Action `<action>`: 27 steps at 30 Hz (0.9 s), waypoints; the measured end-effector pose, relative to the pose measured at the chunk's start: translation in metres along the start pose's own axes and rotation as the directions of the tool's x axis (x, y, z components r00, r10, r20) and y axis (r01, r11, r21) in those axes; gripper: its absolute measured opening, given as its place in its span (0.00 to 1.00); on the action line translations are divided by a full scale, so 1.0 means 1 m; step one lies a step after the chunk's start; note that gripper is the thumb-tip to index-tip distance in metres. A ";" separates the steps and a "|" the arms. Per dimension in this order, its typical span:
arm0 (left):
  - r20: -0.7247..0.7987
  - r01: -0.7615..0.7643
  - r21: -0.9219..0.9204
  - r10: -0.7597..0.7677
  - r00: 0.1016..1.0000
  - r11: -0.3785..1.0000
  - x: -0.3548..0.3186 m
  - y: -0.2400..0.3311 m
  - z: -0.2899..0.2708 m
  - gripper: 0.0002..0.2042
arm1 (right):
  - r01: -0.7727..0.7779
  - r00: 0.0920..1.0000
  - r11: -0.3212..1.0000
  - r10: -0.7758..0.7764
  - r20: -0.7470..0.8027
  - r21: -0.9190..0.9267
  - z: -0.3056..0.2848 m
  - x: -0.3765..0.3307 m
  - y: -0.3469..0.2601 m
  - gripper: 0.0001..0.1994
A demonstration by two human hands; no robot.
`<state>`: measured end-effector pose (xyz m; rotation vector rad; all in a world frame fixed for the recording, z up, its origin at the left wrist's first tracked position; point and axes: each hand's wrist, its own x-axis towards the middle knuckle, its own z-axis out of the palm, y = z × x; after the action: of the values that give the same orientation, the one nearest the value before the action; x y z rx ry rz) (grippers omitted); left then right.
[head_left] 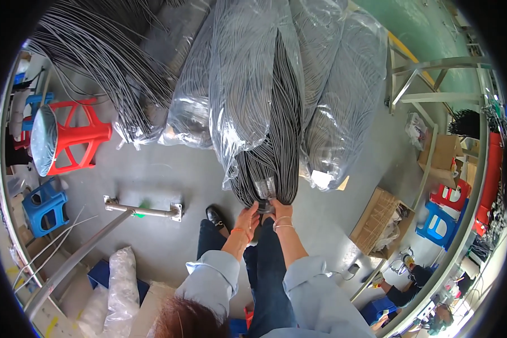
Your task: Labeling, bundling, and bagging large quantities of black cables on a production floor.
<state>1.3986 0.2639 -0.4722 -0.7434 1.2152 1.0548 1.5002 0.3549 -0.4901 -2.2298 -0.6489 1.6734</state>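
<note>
A long bundle of dark grey cables (284,135) lies before me, partly inside a clear plastic bag (239,73). Its looped end comes out of the bag toward my legs, with a clear shiny wrap (265,186) around part of it. My left hand (245,221) and my right hand (279,210) are side by side at this near end, both closed on it. Between them shows a small dark piece, too small to name. Most of my fingertips are hidden. An orange band circles my left wrist, and thin bracelets circle my right.
More bagged cable bundles (343,112) lie on both sides, loose cables (112,62) at the far left. A red stool (79,138), blue stool (45,208) and metal frame foot (143,209) stand left. An open cardboard box (377,222) stands right, and another person's arm (403,290) shows beyond.
</note>
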 end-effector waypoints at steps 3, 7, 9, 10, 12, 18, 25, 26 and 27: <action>-0.016 0.043 -0.108 -0.045 0.999 0.993 -0.028 0.004 -0.006 0.22 | -0.163 0.985 0.986 0.164 0.057 -0.033 0.008 -0.064 -0.009 0.24; 0.249 0.039 -0.445 0.081 0.965 0.895 -0.099 0.018 0.003 0.14 | 0.111 0.990 0.990 -0.118 0.075 0.092 0.004 -0.143 -0.019 0.24; 0.254 0.016 -0.448 0.111 0.961 0.894 -0.144 0.028 -0.007 0.10 | 0.141 0.989 0.990 -0.142 0.033 0.033 0.004 -0.190 -0.027 0.25; 0.290 0.044 -0.451 0.099 0.952 0.892 -0.163 0.031 -0.018 0.09 | 0.119 0.992 0.993 -0.120 0.029 0.026 0.003 -0.217 -0.031 0.24; 0.304 0.079 -0.452 0.070 0.950 0.889 -0.205 0.027 -0.029 0.09 | 0.041 0.997 0.998 -0.043 0.059 0.038 -0.010 -0.262 -0.032 0.20; 0.207 -0.065 -0.373 0.151 0.967 0.926 -0.313 -0.018 -0.101 0.06 | -0.390 0.838 0.911 0.290 0.463 0.134 -0.079 -0.390 0.014 0.16; 0.036 -0.202 -0.431 0.240 0.970 0.880 -0.483 -0.002 -0.139 0.05 | -0.366 0.384 0.911 0.336 0.860 -0.193 -0.177 -0.359 0.016 0.30; 0.039 -0.282 -0.358 0.316 0.948 0.890 -0.512 -0.001 -0.138 0.05 | -0.357 0.355 0.907 0.355 0.865 -0.225 -0.180 -0.353 0.024 0.30; 0.034 -0.374 -0.295 0.401 0.915 0.879 -0.540 0.005 -0.137 0.05 | -0.496 0.407 0.850 0.407 0.818 -0.176 -0.168 -0.355 0.016 0.34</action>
<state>1.3373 0.0140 0.0221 -0.6697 1.1711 1.6065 1.5826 0.1683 -0.1536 -1.4404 -0.0621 3.0363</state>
